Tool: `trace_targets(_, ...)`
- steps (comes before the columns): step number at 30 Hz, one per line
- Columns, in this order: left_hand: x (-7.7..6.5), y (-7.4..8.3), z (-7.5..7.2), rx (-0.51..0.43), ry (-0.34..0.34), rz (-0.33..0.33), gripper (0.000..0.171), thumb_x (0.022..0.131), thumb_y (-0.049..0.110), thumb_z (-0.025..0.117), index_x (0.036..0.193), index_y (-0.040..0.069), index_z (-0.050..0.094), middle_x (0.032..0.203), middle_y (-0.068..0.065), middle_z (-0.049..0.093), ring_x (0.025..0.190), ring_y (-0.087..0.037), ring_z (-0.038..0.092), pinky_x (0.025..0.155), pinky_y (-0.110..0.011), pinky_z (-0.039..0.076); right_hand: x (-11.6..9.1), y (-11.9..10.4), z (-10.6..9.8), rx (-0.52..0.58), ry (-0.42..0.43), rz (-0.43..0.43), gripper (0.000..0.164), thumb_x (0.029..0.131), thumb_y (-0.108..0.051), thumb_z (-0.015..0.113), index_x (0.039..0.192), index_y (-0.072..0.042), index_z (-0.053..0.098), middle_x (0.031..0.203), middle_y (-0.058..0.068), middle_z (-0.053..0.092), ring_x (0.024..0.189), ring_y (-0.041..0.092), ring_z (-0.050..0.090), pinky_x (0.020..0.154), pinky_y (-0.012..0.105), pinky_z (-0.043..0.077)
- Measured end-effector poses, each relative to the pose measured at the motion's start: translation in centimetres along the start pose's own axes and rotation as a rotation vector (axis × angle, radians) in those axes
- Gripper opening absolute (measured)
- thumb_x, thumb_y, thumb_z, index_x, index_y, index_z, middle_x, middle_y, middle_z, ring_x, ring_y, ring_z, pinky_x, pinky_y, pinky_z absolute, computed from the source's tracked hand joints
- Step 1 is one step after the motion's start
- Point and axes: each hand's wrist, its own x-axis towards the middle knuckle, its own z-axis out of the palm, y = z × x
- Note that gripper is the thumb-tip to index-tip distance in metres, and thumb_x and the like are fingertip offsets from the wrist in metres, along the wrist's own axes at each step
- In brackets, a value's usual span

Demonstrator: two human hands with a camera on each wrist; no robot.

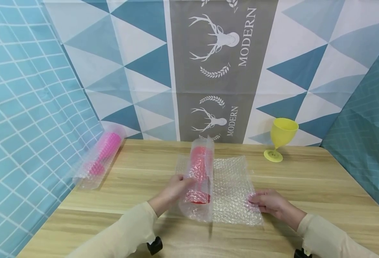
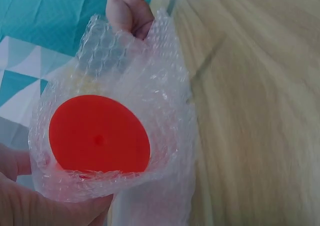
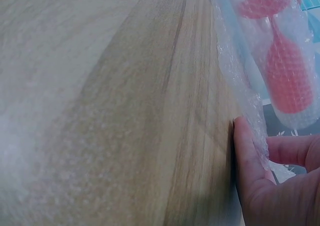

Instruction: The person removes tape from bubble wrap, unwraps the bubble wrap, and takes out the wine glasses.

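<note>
A red goblet [image 1: 198,163] lies on its side in bubble wrap [image 1: 234,193] in the middle of the table, its foot toward me. Fingers curled round the wrapped goblet, my left hand [image 1: 178,190] grips it from the left. The round red base [image 2: 99,136] faces the left wrist view, with wrap round it. A loose flap of the wrap extends to the right, and my right hand [image 1: 270,202] pinches its outer edge between thumb and fingers. In the right wrist view, the flap's edge runs into the right hand [image 3: 270,181].
A pink goblet [image 1: 103,152] rolled in bubble wrap lies at the back left of the wooden table [image 1: 137,154], against the blue checked cloth. A yellow goblet [image 1: 282,132] stands upright at the back right, near the patterned backdrop [image 1: 150,71].
</note>
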Motion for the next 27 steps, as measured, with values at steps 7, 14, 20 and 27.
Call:
trace_targets(7, 0.3, -0.3, 1.1, -0.015, 0.048, 0.011, 0.032, 0.085, 0.025, 0.063, 0.095, -0.005, 0.062, 0.081, -0.005, 0.055, 0.077, -0.017, 0.051, 0.064, -0.025, 0.045, 0.1, 0.1, 0.0, -0.012, 0.021, 0.018, 0.017, 0.089, -0.006, 0.062, 0.102, 0.005, 0.064, 0.081, -0.006, 0.069, 0.076, 0.004, 0.066, 0.074, 0.020, 0.057)
trace_targets(14, -0.2, -0.4, 1.6, -0.037, 0.023, 0.008, 0.037, 0.087, 0.027, 0.062, 0.102, -0.007, 0.058, 0.091, -0.010, 0.059, 0.083, -0.020, 0.054, 0.069, -0.028, 0.048, 0.1, 0.2, -0.1, -0.029, 0.014, 0.013, 0.014, 0.089, -0.008, 0.062, 0.098, 0.001, 0.067, 0.080, -0.007, 0.070, 0.076, 0.004, 0.065, 0.074, 0.019, 0.056)
trace_targets(20, -0.3, -0.5, 2.3, -0.089, 0.018, 0.006, 0.036, 0.087, 0.027, 0.062, 0.101, -0.005, 0.057, 0.086, -0.006, 0.056, 0.080, -0.017, 0.052, 0.066, -0.026, 0.047, 0.1, 0.3, -0.2, -0.025, 0.014, 0.019, 0.012, 0.089, -0.007, 0.062, 0.096, 0.000, 0.067, 0.080, -0.007, 0.070, 0.076, 0.004, 0.065, 0.073, 0.019, 0.056)
trace_targets(27, -0.4, -0.6, 3.0, -0.100, 0.016, 0.016, 0.038, 0.087, 0.026, 0.063, 0.104, -0.007, 0.060, 0.091, -0.010, 0.062, 0.082, -0.018, 0.055, 0.069, -0.028, 0.050, 0.2, 0.3, -0.1, -0.016, 0.027, 0.033, 0.009, 0.089, -0.007, 0.062, 0.093, -0.002, 0.068, 0.079, -0.007, 0.070, 0.075, 0.004, 0.065, 0.072, 0.019, 0.056)
